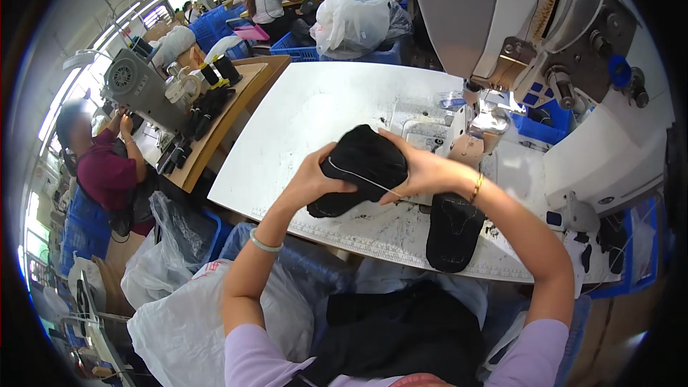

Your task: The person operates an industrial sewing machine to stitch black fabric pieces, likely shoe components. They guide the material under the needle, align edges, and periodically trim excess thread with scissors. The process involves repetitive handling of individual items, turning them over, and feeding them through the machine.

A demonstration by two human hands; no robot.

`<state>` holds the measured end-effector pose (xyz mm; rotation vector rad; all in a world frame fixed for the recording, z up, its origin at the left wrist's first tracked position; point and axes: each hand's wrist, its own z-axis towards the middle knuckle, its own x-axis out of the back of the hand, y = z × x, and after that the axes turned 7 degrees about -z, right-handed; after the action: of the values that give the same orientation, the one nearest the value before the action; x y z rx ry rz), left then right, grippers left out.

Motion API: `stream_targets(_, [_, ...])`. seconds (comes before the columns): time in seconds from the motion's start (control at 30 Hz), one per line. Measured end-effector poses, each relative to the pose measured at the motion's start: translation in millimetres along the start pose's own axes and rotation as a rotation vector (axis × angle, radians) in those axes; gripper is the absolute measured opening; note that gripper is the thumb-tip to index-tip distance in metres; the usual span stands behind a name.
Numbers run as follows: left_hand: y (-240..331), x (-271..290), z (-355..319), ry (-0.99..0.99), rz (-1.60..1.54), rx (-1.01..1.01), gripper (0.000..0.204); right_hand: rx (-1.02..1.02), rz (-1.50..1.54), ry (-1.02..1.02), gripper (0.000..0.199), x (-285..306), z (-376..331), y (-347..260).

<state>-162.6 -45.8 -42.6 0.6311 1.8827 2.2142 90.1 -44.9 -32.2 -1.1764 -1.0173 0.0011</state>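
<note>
Both hands clamp one black piece from opposite sides

Thumbs near, fingers wrapped round the far edge, and that's the hold: left hand (308, 180) on the one flank, right hand (426, 170) on the other, the black fabric piece (367, 154) gripped between them. It's in front of the person, over the white tabletop (287, 115), just left of the sewing machine (462, 7); whether its lower edge touches the surface, I can't tell. Across its face runs a pale line (365, 178), perhaps cord or thread, ending near the right thumb.

What makes for good handling here? Even pressure, I'd say: matched hands should hold the soft shape without puckering it. Thumbs want to sit clear of that pale line, lest they drag or snag it. Watch the right side, too! The metal post (491, 125) stands near the right hand, so knuckles deserve room. And below the right forearm, a second black piece (455, 240) lies flat near the table edge; a low elbow could nudge it.
</note>
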Motion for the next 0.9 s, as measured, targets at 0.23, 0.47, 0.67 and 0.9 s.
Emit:
stream_targets(0.23, [23,-31,-9,0.125,-0.461,0.224,0.037,-0.213,0.302,0.088,0.079,27,-28,-26])
stream_targets(0.47, [24,-49,-9,0.296,-0.516,0.341,0.033,0.346,0.149,0.317,0.038,-10,-55,-40])
stream_targets(0.67, [48,-62,-23,0.122,-0.541,0.320,0.040,0.279,0.210,0.539,0.039,4,-55,-3])
stream_targets(0.9, [58,-58,-58,0.184,-0.884,0.443,0.045,0.394,-0.079,0.733,0.028,-2,-78,-16])
